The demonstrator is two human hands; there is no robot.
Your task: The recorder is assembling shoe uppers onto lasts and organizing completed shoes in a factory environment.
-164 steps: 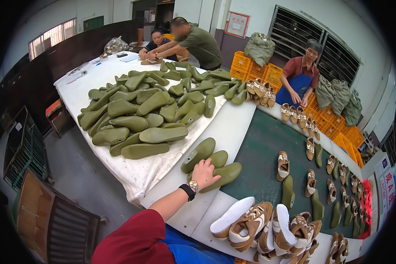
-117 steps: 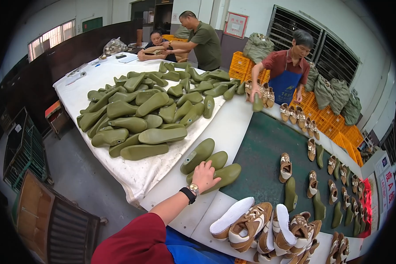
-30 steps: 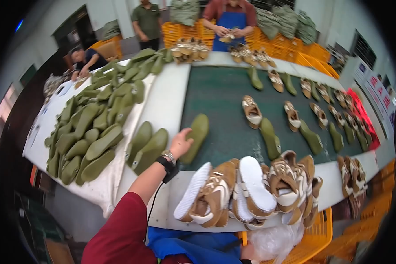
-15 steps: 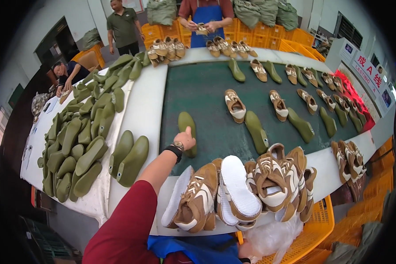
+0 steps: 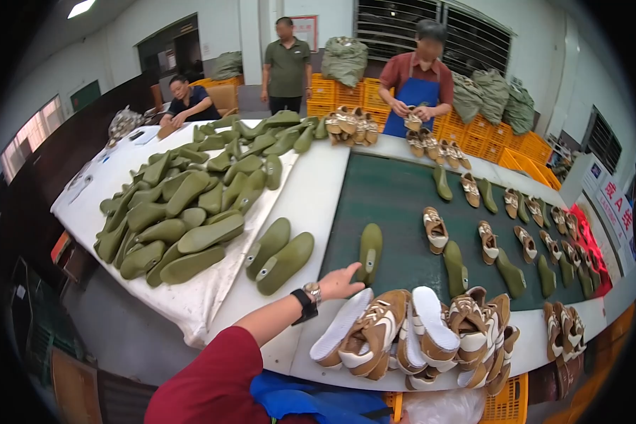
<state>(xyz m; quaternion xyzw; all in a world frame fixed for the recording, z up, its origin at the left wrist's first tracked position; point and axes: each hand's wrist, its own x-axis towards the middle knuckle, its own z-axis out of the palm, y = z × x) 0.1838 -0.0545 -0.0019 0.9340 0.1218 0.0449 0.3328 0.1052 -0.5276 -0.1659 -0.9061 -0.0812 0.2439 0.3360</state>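
Note:
My left hand, with a watch and a dark band at the wrist, reaches over the near left corner of the green belt. Its fingers are stretched out, the tips beside the lower end of a green shoe last; whether they touch it I cannot tell. That last lies alone at the belt's left side. Left of my hand, a pair of green lasts rests on the white table edge. Brown and white shoes, some showing white soles, stand bunched just right of my forearm. My right hand is out of view.
A large heap of green lasts covers the white-clothed table at left. Lasts and shoes lie in rows along the belt. Across it, a person in a blue apron handles a shoe. An orange crate and plastic bag sit below the near edge.
My view has swung left and up, so the scene sits farther right and lower. My left hand has come off the top of the last to its near end, fingers extended.

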